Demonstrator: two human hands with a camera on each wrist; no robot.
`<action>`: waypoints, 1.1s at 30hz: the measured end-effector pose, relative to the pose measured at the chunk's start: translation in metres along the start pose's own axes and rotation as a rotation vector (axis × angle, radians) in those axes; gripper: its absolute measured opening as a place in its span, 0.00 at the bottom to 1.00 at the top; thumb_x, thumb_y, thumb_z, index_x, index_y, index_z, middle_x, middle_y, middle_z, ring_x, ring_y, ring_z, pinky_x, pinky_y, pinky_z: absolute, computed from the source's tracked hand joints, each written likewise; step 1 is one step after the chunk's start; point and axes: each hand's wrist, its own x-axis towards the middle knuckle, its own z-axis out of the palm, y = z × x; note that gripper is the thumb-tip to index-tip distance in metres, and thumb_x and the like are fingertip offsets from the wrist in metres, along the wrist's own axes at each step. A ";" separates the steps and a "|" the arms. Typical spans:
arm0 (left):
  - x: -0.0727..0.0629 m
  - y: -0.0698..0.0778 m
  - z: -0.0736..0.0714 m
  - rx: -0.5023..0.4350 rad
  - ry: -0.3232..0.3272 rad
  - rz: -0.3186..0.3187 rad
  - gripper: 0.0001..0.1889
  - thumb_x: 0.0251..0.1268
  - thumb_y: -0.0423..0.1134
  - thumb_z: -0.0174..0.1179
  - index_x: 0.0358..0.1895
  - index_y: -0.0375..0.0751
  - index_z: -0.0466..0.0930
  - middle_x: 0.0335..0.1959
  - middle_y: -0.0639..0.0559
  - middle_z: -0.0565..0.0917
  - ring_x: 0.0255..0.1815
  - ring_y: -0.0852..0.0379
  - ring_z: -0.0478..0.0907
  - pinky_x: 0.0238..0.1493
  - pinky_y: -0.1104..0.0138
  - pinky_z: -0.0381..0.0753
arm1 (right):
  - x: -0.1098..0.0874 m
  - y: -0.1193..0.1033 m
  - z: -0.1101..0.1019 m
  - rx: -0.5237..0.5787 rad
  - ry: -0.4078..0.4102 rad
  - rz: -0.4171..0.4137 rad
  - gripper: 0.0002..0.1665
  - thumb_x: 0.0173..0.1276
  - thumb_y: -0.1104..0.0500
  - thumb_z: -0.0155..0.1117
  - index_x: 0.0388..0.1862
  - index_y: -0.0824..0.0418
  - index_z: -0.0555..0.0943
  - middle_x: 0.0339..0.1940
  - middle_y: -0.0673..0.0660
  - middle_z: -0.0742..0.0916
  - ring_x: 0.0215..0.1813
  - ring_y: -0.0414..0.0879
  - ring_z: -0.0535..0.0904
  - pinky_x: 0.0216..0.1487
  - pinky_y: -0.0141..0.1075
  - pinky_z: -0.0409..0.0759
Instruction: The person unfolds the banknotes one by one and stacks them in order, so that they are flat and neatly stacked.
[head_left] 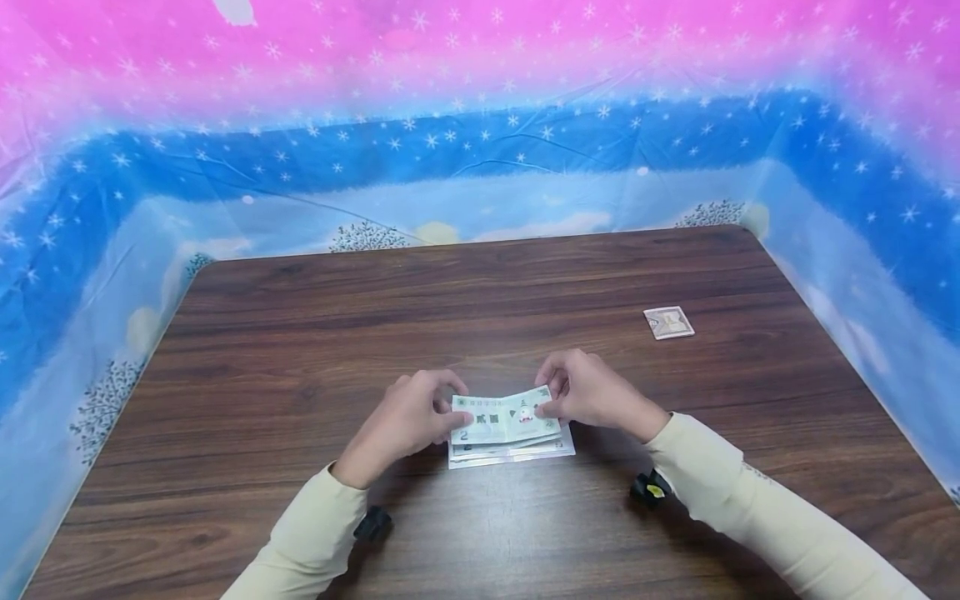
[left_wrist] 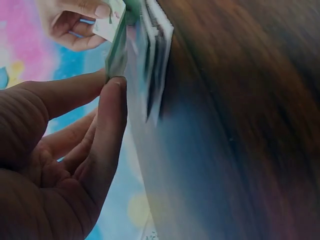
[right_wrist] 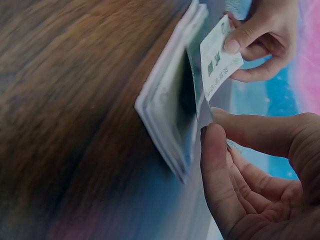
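Observation:
Both hands hold a pale green banknote [head_left: 491, 423], printed with a "2" and creased down its middle. My left hand [head_left: 408, 421] pinches its left end between thumb and index finger, and my right hand [head_left: 596, 396] pinches the right end the same way. Below it lies a small stack of notes [head_left: 517, 457] on the table, partly covered by the held note in the head view. The right wrist view shows the held note [right_wrist: 218, 55] raised and slanted beside the stack [right_wrist: 162, 107], whose layers sit slightly spread apart.
A small square of printed beige-brown paper [head_left: 670, 322] lies toward the back right of the brown wood table [head_left: 300, 333]. A pink and blue snowflake cloth [head_left: 480, 133] surrounds the table's back and sides. Each wrist wears a small black camera [head_left: 372, 523].

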 end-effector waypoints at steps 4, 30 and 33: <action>0.003 -0.001 0.004 0.080 -0.005 0.004 0.14 0.62 0.37 0.73 0.48 0.40 0.84 0.24 0.54 0.83 0.19 0.57 0.79 0.20 0.65 0.77 | 0.002 0.001 0.005 -0.093 0.000 -0.006 0.17 0.51 0.65 0.82 0.38 0.65 0.83 0.21 0.48 0.82 0.24 0.38 0.78 0.33 0.35 0.79; -0.003 -0.002 -0.011 0.085 0.147 0.100 0.13 0.69 0.42 0.68 0.50 0.40 0.84 0.22 0.54 0.84 0.18 0.58 0.79 0.24 0.63 0.75 | -0.006 0.021 -0.029 -0.171 0.167 0.031 0.24 0.59 0.48 0.80 0.44 0.63 0.84 0.32 0.52 0.85 0.35 0.45 0.81 0.40 0.43 0.80; -0.004 -0.006 -0.015 0.041 0.146 0.106 0.12 0.70 0.42 0.66 0.50 0.40 0.84 0.23 0.52 0.86 0.19 0.55 0.82 0.25 0.63 0.75 | -0.008 0.035 -0.046 -0.166 0.190 0.055 0.22 0.61 0.51 0.78 0.44 0.66 0.83 0.32 0.54 0.85 0.34 0.45 0.81 0.39 0.42 0.80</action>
